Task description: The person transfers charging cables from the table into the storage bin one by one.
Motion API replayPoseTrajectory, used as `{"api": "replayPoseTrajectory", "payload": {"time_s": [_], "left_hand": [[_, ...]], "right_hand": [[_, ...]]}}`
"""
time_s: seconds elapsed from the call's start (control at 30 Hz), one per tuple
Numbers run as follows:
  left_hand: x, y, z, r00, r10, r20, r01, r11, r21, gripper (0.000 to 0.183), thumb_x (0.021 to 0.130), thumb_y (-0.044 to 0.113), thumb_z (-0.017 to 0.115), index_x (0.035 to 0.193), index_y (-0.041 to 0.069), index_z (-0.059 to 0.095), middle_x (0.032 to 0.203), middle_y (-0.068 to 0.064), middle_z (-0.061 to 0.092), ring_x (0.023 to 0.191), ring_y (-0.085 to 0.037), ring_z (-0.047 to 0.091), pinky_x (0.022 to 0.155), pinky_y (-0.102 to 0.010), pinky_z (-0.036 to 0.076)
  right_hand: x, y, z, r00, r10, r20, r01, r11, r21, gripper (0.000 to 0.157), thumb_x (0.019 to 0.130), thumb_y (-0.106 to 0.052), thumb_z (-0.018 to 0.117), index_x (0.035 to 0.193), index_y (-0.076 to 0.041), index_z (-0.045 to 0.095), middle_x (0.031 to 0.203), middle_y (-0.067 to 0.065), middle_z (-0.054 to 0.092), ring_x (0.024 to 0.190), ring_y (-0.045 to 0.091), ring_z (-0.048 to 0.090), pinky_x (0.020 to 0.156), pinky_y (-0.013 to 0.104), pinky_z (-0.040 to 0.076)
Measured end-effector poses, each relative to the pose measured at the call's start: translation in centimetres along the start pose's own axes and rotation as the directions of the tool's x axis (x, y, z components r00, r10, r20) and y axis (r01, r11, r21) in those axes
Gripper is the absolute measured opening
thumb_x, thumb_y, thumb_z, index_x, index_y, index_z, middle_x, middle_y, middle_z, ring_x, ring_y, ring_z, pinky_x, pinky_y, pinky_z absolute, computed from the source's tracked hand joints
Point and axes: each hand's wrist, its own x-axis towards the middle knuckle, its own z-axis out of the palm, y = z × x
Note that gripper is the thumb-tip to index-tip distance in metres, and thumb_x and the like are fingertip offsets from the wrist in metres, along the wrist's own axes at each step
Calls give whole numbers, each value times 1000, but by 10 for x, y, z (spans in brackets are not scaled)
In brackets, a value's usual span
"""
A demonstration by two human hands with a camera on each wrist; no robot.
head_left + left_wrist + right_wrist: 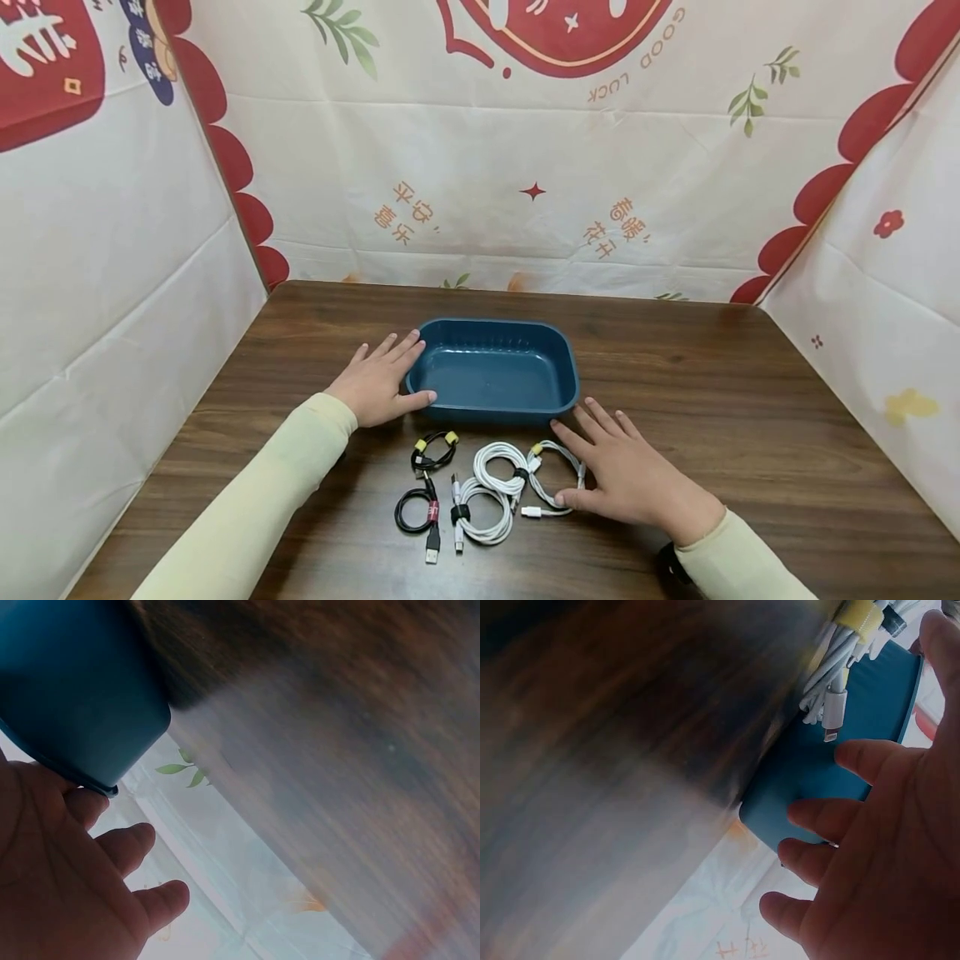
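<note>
Seeing pale sleeves (pixel 247 508) slanting in from near edge, one per arm. Finding 5 coiled cables btwn them: red-tied blk cable (pixel 432 537) lying nearest on L side, w/ metal plug toward viewer; yellow-tied blk cable (pixel 439 462) just beyond, nr L thumb; blk-tied white cable (pixel 491 535) lying to R of both blk ones; upper white cable (pixel 482 471) overlapping it at far side; yellow-tied white cable (pixel 531 512) lying at R end of grp. Seeing R hand (pixel 626 468) spreading wide, thumb over that last coil (can't tell if touching), index tip right by tub's near-R corner, contact unclear. Seeing L hand (pixel 384 385) also spreading wide, thumb over near-L rim, index against L rim. Finding blue tub (pixel 491 414) sitting upright mid-table btwn hands, just beyond cables. Seeing wood table (pixel 675 350) running back past tub, then printed cloth (pixel 465 150) hanging behind, showing red scallops, leaf sprigs & orange characters.
</note>
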Motion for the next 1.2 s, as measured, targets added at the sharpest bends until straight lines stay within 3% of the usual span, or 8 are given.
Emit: {"api": "replayPoseTrajectory", "payload": {"time_s": [0.67,1.2], "left_hand": [[0,-2,2,1000,1,-8,-1,1000,-2,94,91,77,37,160,15,22,165,-3,13,149,-34,17,115,-63,13],[-1,0,0,1000,-7,-6,7,1000,-5,93,92,75,40,160,14,22,165,-4,14,149,-34,17,115,-63,14]], "right_hand": [[10,0,1,995,-40,91,37,999,30,95,82,-77,56,150,-12,45,154,22,36,144,44,25,107,66,29],[13,3,5,993,-56,104,52,998,41,105,75,-83,57,149,-9,47,152,22,40,141,43,32,106,64,32]]}}
